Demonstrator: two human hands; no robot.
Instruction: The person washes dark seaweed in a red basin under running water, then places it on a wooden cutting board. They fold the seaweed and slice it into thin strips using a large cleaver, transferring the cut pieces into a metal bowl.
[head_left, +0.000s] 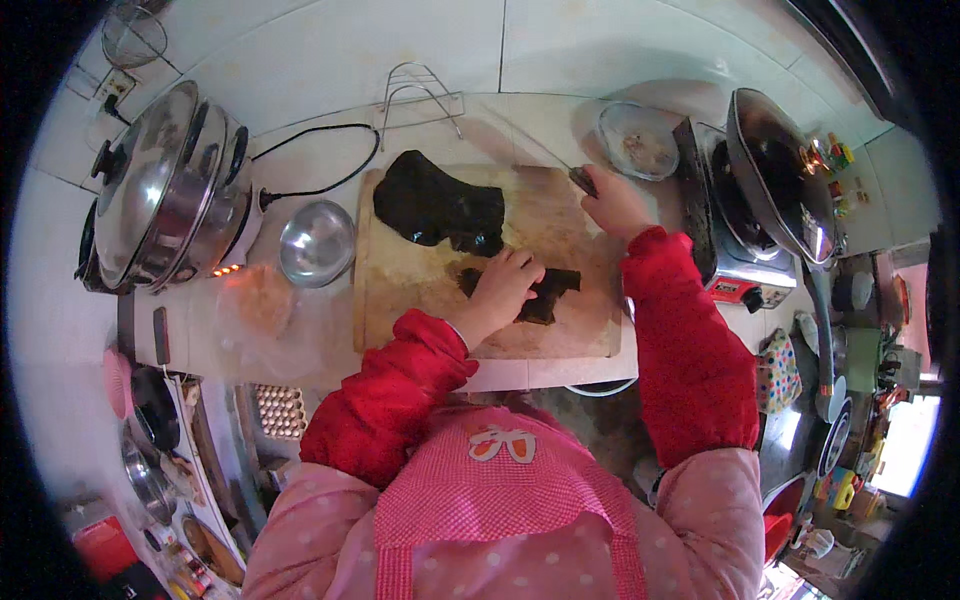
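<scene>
My left hand (504, 289) rests with bent fingers on a small dark, wet sheet, perhaps kelp (553, 292), at the lower middle of a wooden cutting board (420, 315). A larger folded piece of the same dark sheet (431, 195) lies at the board's upper left. My right hand (616, 201) grips the dark handle of a kitchen knife (581, 180) over the board's upper right corner. The knife's thin blade points up and left, towards the wall, away from the dark pieces.
Left of the board are a metal bowl (317, 244), a clear plastic bag (259, 307) and a large steel steamer pot (150, 195) with a black cord. A wire rack (420, 97) stands behind. To the right are a plastic bowl (637, 142) and a wok (780, 172) on a gas stove (750, 277).
</scene>
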